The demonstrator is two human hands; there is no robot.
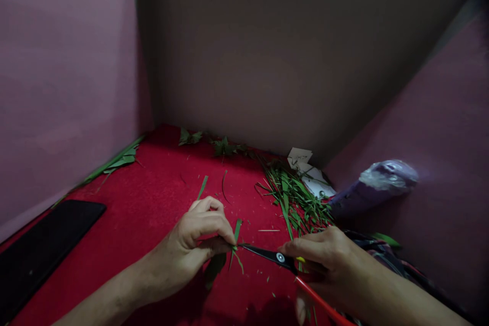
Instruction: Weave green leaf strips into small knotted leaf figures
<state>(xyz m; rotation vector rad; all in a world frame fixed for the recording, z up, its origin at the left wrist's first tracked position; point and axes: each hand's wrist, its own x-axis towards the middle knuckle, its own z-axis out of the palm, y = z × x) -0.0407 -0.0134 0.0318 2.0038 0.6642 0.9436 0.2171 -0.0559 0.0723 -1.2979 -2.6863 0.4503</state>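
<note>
My left hand (198, 237) is closed in a pinch on a narrow green leaf strip (237, 229), whose ends stick out past the fingertips. A thin frayed piece hangs below the pinch. My right hand (324, 260) grips a pair of scissors (269, 254) with dark blades and red and yellow on the handles. The blade tips point left and come right up to the leaf by my left fingertips; whether they touch it I cannot tell. Small green clippings lie on the red surface (153, 178) around both hands.
A heap of cut green leaves and stems (294, 198) lies at the right, by white papers (315, 181) and a purple plastic-wrapped roll (374, 186). A black flat object (49, 244) lies at left. Leafy sprigs (223, 146) line the back wall (244, 61).
</note>
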